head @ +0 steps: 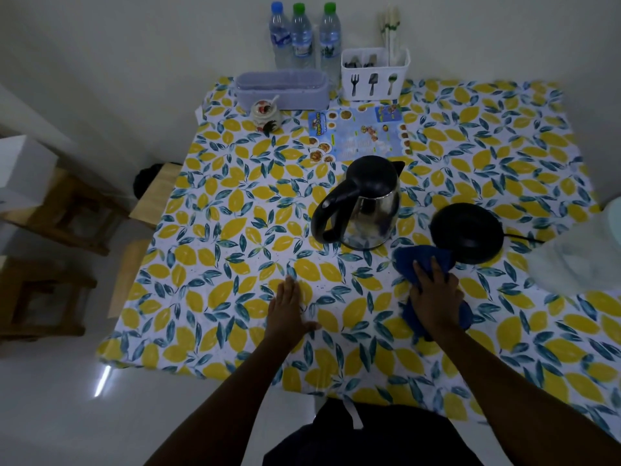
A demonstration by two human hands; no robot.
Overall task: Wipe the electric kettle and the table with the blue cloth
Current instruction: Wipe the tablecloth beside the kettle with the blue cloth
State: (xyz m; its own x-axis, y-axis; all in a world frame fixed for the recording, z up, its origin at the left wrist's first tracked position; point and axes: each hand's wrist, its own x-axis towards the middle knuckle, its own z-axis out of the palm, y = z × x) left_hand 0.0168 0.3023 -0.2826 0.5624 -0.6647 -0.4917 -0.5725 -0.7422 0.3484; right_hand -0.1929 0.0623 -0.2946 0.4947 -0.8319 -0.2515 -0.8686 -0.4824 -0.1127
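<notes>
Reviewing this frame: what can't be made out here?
- Blue cloth: its middle lies under the right hand, head view.
- Kettle base cord: runs behind a pale object cut by the right edge.
- Menu sheet: print too small.
- Cutlery holder: contents dark, partly hidden by its wall.

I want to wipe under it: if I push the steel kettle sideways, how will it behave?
The kettle stands off its base, so no cord should drag it. Its tall body may tip if pushed high. On the glossy tablecloth it probably slides easily.
</notes>
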